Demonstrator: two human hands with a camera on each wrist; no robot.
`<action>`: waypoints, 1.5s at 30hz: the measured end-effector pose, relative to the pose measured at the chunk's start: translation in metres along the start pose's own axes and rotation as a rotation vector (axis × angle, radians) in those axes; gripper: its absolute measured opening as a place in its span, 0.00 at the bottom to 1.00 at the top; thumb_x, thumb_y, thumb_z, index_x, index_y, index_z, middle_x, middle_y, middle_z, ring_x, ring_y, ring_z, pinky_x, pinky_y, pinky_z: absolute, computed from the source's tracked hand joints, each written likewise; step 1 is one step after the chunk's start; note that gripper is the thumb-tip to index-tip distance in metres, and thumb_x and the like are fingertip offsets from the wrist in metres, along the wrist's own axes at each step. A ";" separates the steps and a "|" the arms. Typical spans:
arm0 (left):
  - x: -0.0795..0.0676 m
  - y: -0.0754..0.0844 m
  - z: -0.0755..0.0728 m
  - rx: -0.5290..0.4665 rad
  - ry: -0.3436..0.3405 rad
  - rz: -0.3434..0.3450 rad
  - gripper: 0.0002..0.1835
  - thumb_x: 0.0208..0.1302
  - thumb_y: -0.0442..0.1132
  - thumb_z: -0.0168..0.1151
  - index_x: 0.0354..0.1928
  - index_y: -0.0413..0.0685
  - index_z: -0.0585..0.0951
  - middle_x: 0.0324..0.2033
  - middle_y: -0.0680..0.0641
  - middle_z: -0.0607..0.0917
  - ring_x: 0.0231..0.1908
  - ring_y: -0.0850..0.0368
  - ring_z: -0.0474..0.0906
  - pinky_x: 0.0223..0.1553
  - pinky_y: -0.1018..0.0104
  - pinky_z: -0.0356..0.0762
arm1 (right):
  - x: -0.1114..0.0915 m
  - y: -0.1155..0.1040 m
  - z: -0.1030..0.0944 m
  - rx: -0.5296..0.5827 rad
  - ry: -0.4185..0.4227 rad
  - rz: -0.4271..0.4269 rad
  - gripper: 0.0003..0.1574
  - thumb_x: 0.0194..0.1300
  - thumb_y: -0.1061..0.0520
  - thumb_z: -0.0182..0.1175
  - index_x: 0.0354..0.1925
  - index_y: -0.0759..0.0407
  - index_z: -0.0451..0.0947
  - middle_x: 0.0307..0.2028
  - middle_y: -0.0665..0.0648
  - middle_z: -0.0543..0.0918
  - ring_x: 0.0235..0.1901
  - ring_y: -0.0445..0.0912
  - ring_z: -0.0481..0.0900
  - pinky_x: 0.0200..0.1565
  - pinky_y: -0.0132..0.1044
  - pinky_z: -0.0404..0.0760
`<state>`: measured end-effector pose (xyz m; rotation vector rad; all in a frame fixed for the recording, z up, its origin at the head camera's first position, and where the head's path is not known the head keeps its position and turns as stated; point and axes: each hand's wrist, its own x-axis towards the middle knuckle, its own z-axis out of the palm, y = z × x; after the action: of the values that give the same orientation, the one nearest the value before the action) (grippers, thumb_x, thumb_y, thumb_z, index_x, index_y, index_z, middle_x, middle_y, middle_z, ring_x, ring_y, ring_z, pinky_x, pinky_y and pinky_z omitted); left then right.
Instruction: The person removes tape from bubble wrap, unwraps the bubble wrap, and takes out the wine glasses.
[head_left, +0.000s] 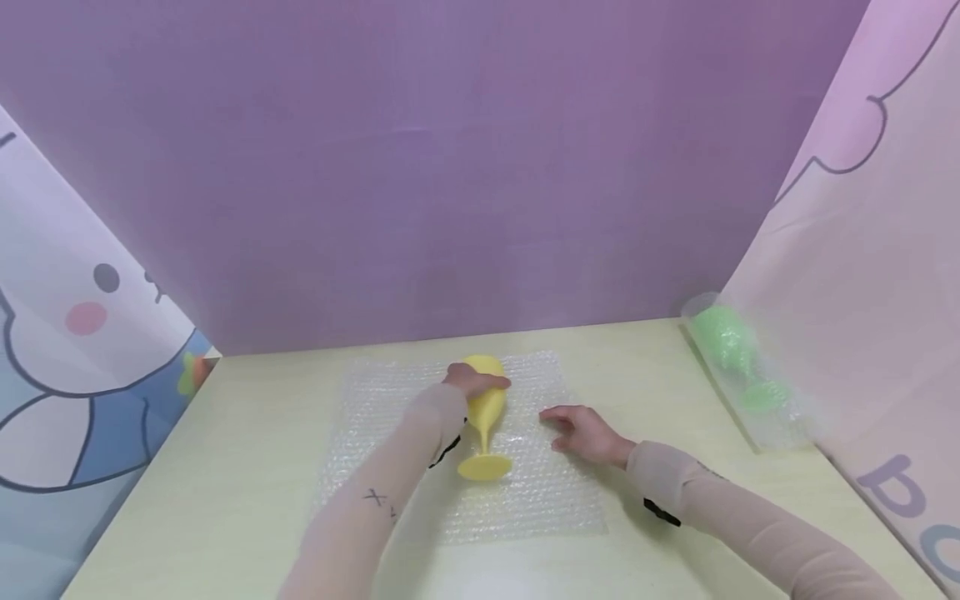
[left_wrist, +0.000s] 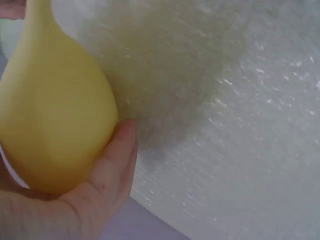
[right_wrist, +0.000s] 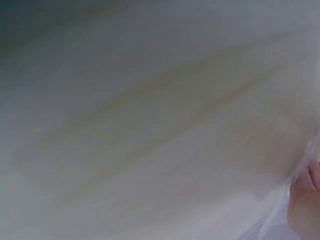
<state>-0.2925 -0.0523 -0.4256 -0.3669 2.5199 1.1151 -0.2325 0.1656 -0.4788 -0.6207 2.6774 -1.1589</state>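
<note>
My left hand [head_left: 472,378] grips the bowl of a yellow plastic goblet [head_left: 484,467], with the thumb and fingers around its sides. The round foot of the goblet points toward me in the head view. Under it lies a sheet of clear bubble wrap [head_left: 525,510], spread on the table. The left wrist view shows the yellow bowl [left_wrist: 57,110] large, over the wrap. My right hand [head_left: 589,435] is at the right edge of the sheet, fingers reaching left and thumb apart from them. In the right wrist view only part of that hand [right_wrist: 304,202] shows, beside the wrap's edge.
A green goblet [head_left: 726,340] wrapped in bubble wrap lies at the right edge of the pale table [head_left: 225,467]. A purple panel [head_left: 450,183] stands behind the table, and printed cloths [head_left: 862,333] hang at both sides.
</note>
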 end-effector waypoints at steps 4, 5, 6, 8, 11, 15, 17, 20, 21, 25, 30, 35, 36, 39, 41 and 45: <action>-0.005 0.004 0.005 0.027 0.048 -0.027 0.58 0.38 0.64 0.69 0.64 0.36 0.54 0.47 0.41 0.74 0.42 0.49 0.74 0.48 0.56 0.76 | 0.000 -0.001 -0.001 -0.004 -0.006 -0.019 0.28 0.51 0.70 0.62 0.53 0.67 0.73 0.56 0.65 0.75 0.59 0.60 0.69 0.61 0.51 0.67; -0.007 0.005 0.006 0.021 0.058 -0.041 0.58 0.37 0.64 0.69 0.64 0.37 0.54 0.47 0.40 0.74 0.42 0.49 0.74 0.49 0.54 0.76 | 0.000 -0.002 -0.001 -0.006 -0.009 -0.025 0.28 0.51 0.70 0.62 0.53 0.68 0.73 0.56 0.66 0.75 0.59 0.60 0.69 0.61 0.51 0.67; -0.010 0.006 0.006 0.011 0.066 -0.056 0.57 0.37 0.64 0.70 0.63 0.38 0.55 0.47 0.40 0.74 0.43 0.48 0.74 0.48 0.54 0.76 | 0.000 -0.002 -0.002 -0.012 -0.011 -0.033 0.28 0.51 0.70 0.62 0.53 0.68 0.73 0.56 0.66 0.75 0.58 0.61 0.69 0.60 0.52 0.67; -0.015 0.008 0.006 -0.014 0.079 -0.087 0.57 0.36 0.64 0.70 0.63 0.40 0.56 0.47 0.40 0.75 0.43 0.47 0.75 0.48 0.52 0.76 | 0.000 -0.003 -0.002 -0.012 -0.011 -0.032 0.28 0.52 0.69 0.62 0.53 0.68 0.72 0.56 0.66 0.74 0.59 0.60 0.69 0.60 0.52 0.67; -0.023 0.011 0.003 -0.029 0.076 -0.108 0.56 0.36 0.65 0.70 0.63 0.41 0.57 0.48 0.39 0.74 0.45 0.45 0.75 0.47 0.51 0.76 | 0.000 -0.003 -0.003 -0.012 -0.014 -0.023 0.28 0.51 0.69 0.63 0.53 0.68 0.73 0.56 0.66 0.74 0.58 0.60 0.69 0.60 0.52 0.67; -0.029 0.011 0.000 -0.032 0.055 -0.111 0.55 0.38 0.65 0.69 0.64 0.42 0.57 0.47 0.40 0.75 0.45 0.46 0.75 0.46 0.50 0.77 | -0.001 -0.002 -0.003 -0.005 -0.016 -0.025 0.28 0.51 0.70 0.63 0.53 0.68 0.73 0.55 0.67 0.74 0.58 0.61 0.69 0.60 0.52 0.67; -0.026 0.008 -0.001 -0.035 0.045 -0.110 0.56 0.38 0.66 0.68 0.65 0.42 0.57 0.46 0.41 0.75 0.43 0.47 0.75 0.45 0.51 0.77 | -0.001 -0.002 -0.003 -0.002 -0.014 -0.034 0.28 0.51 0.70 0.63 0.53 0.69 0.72 0.55 0.68 0.74 0.58 0.61 0.69 0.60 0.52 0.68; -0.023 0.005 0.000 -0.018 0.043 -0.088 0.55 0.39 0.66 0.67 0.64 0.41 0.57 0.45 0.41 0.76 0.41 0.48 0.75 0.43 0.52 0.78 | -0.002 -0.002 -0.003 -0.005 -0.009 -0.040 0.28 0.50 0.70 0.63 0.53 0.69 0.73 0.55 0.68 0.75 0.58 0.61 0.69 0.60 0.52 0.68; -0.021 0.004 0.000 -0.016 0.045 -0.085 0.56 0.38 0.66 0.67 0.64 0.41 0.58 0.45 0.41 0.76 0.41 0.48 0.75 0.43 0.53 0.78 | -0.002 -0.002 -0.003 -0.007 -0.007 -0.042 0.28 0.50 0.70 0.63 0.53 0.70 0.73 0.55 0.68 0.75 0.58 0.61 0.69 0.59 0.52 0.68; -0.020 0.004 0.000 0.002 0.055 -0.061 0.54 0.40 0.66 0.66 0.63 0.38 0.58 0.45 0.41 0.76 0.40 0.49 0.75 0.43 0.57 0.78 | -0.002 -0.001 -0.003 -0.008 0.000 -0.036 0.29 0.50 0.70 0.63 0.53 0.69 0.73 0.55 0.68 0.75 0.58 0.61 0.69 0.60 0.52 0.68; -0.006 -0.002 0.002 0.016 0.059 -0.031 0.53 0.40 0.65 0.65 0.62 0.37 0.59 0.46 0.41 0.74 0.40 0.50 0.74 0.43 0.59 0.77 | -0.003 0.000 -0.003 0.017 0.007 -0.017 0.29 0.50 0.71 0.63 0.53 0.69 0.72 0.55 0.68 0.74 0.58 0.61 0.69 0.60 0.52 0.67; -0.001 -0.009 0.000 -0.005 0.054 -0.016 0.52 0.41 0.63 0.65 0.62 0.36 0.59 0.47 0.40 0.73 0.40 0.50 0.73 0.43 0.59 0.77 | -0.003 0.002 -0.001 0.018 -0.011 -0.025 0.29 0.50 0.70 0.63 0.53 0.69 0.72 0.55 0.67 0.74 0.58 0.62 0.68 0.60 0.52 0.67; -0.001 -0.010 0.000 -0.015 0.052 -0.016 0.52 0.41 0.63 0.65 0.62 0.36 0.59 0.47 0.40 0.73 0.39 0.50 0.73 0.42 0.59 0.77 | -0.002 0.002 -0.001 0.019 -0.013 -0.029 0.29 0.50 0.70 0.63 0.53 0.69 0.72 0.55 0.67 0.74 0.58 0.62 0.68 0.60 0.52 0.68; -0.003 -0.011 -0.002 -0.042 0.036 -0.006 0.51 0.42 0.62 0.65 0.62 0.35 0.59 0.45 0.41 0.74 0.37 0.51 0.74 0.39 0.61 0.78 | -0.002 0.003 -0.001 0.013 -0.019 -0.037 0.29 0.50 0.70 0.63 0.53 0.69 0.72 0.55 0.67 0.74 0.58 0.61 0.69 0.60 0.51 0.68; -0.005 -0.011 -0.003 -0.061 0.020 0.010 0.51 0.42 0.62 0.65 0.61 0.35 0.60 0.44 0.41 0.74 0.37 0.52 0.73 0.37 0.63 0.78 | -0.001 0.003 -0.002 0.017 -0.017 -0.034 0.29 0.50 0.70 0.63 0.53 0.69 0.72 0.55 0.67 0.74 0.58 0.61 0.69 0.60 0.51 0.68; -0.010 -0.012 -0.006 -0.093 0.018 0.041 0.48 0.42 0.61 0.66 0.58 0.34 0.63 0.42 0.42 0.74 0.36 0.53 0.73 0.35 0.64 0.77 | 0.000 0.003 -0.002 0.010 -0.012 -0.039 0.29 0.50 0.71 0.63 0.53 0.69 0.72 0.55 0.67 0.74 0.58 0.61 0.69 0.60 0.51 0.68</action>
<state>-0.2799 -0.0637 -0.4259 -0.3524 2.5077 1.2530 -0.2345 0.1688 -0.4793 -0.6787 2.6593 -1.1744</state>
